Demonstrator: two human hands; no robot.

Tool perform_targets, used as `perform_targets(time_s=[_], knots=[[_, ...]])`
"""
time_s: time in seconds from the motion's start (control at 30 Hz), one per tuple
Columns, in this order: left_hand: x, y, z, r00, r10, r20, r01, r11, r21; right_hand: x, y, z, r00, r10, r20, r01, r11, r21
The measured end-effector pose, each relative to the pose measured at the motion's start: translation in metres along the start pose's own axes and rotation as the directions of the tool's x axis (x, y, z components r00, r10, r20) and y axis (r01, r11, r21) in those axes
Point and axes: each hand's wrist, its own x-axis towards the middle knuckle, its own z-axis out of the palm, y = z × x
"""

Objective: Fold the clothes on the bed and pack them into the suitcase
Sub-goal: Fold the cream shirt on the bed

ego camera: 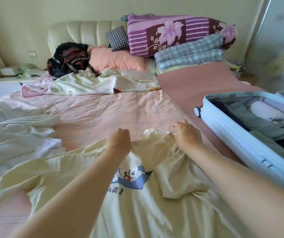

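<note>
Left hand: your left hand (119, 140) grips the yellow shirt (137, 212) at its top.
Right hand: your right hand (185, 134) pinches the same top edge.
Shirt: by the bed's (112, 109) near edge.
Suitcase: the suitcase (232, 134) lies open at the bed's right edge.

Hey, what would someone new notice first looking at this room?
Probably the pale yellow T-shirt with a blue cartoon print, spread on the bed in front, left hand and right hand gripping it near the collar. Next, the open light-blue suitcase on the right, already holding folded clothes, and the purple floral quilt piled by the headboard.
</note>
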Motion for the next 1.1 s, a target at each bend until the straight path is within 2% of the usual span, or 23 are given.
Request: perform_targets(time_s=[0.03,0.07,0.13,0.17,0.2,0.23,0.3,0.33,0.37,0.43,0.5,0.57,0.6,0.63,0.67,0.73,0.8,0.9,1.0,1.1], knots=[[-0.002,0.005,0.001,1.000,0.011,-0.029,-0.012,0.999,-0.044,-0.002,0.001,-0.001,1.000,-0.028,0.008,0.029,0.997,-0.066],[-0.004,0.011,0.001,0.997,0.035,-0.066,-0.040,0.996,-0.079,-0.005,0.001,-0.005,0.998,-0.065,-0.023,0.064,0.996,-0.060],[-0.007,0.025,0.001,0.987,0.106,-0.123,-0.117,0.989,-0.091,-0.020,-0.005,-0.020,0.988,-0.140,-0.069,0.146,0.984,0.103],[-0.008,0.033,0.001,0.984,0.133,-0.121,-0.143,0.986,-0.079,-0.030,-0.011,-0.028,0.983,-0.183,-0.024,0.184,0.960,0.212],[-0.010,0.040,0.001,0.984,0.155,-0.091,-0.161,0.985,-0.059,-0.041,-0.017,-0.037,0.964,-0.246,0.096,0.211,0.935,0.284],[-0.011,0.046,0.002,0.981,0.188,-0.046,-0.189,0.982,-0.027,-0.053,-0.023,-0.045,0.914,-0.309,0.262,0.225,0.925,0.307],[-0.016,0.056,0.004,0.956,0.291,0.040,-0.292,0.956,0.023,-0.076,-0.031,-0.059,0.765,-0.321,0.558,0.240,0.946,0.216],[-0.020,0.060,0.006,0.936,0.344,0.078,-0.345,0.939,0.004,-0.083,-0.029,-0.063,0.723,-0.306,0.619,0.273,0.950,0.151],[-0.023,0.064,0.008,0.915,0.384,0.120,-0.384,0.923,-0.029,-0.085,-0.025,-0.069,0.718,-0.297,0.630,0.283,0.951,0.125],[-0.030,0.068,0.013,0.882,0.413,0.226,-0.413,0.909,-0.052,-0.082,-0.010,-0.082,0.760,-0.265,0.594,0.293,0.955,0.050],[-0.034,0.069,0.019,0.862,0.388,0.326,-0.401,0.916,-0.028,-0.072,0.009,-0.096,0.828,-0.195,0.525,0.335,0.924,-0.184],[-0.034,0.068,0.023,0.853,0.367,0.370,-0.387,0.922,-0.022,-0.062,0.030,-0.108,0.870,-0.094,0.485,0.371,0.771,-0.517],[-0.034,0.069,0.022,0.853,0.351,0.387,-0.369,0.929,-0.030,-0.059,0.040,-0.111,0.878,-0.012,0.479,0.360,0.676,-0.643],[-0.034,0.071,0.021,0.855,0.336,0.395,-0.349,0.936,-0.039,-0.058,0.048,-0.111,0.882,0.051,0.468,0.331,0.637,-0.696],[-0.033,0.074,0.019,0.862,0.322,0.392,-0.333,0.942,-0.042,-0.058,0.051,-0.112,0.887,0.087,0.453,0.299,0.640,-0.708],[-0.032,0.081,0.016,0.896,0.300,0.327,-0.303,0.952,-0.044,-0.059,0.051,-0.109,0.921,0.031,0.387,0.255,0.702,-0.665],[-0.027,0.087,0.015,0.947,0.261,0.185,-0.253,0.965,-0.066,-0.062,0.045,-0.099,0.954,-0.084,0.288,0.232,0.815,-0.531],[-0.009,0.087,0.016,0.989,0.138,0.049,-0.133,0.986,-0.097,-0.058,0.039,-0.081,0.962,-0.112,0.249,0.181,0.945,-0.272],[0.016,0.084,0.020,0.998,0.001,0.068,0.009,0.989,-0.145,-0.049,0.050,-0.054,0.967,-0.079,0.244,0.125,0.976,-0.179],[0.038,0.080,0.023,0.989,-0.092,0.118,0.119,0.962,-0.245,-0.037,0.063,-0.030,0.989,-0.001,0.148,0.024,0.988,-0.154]])
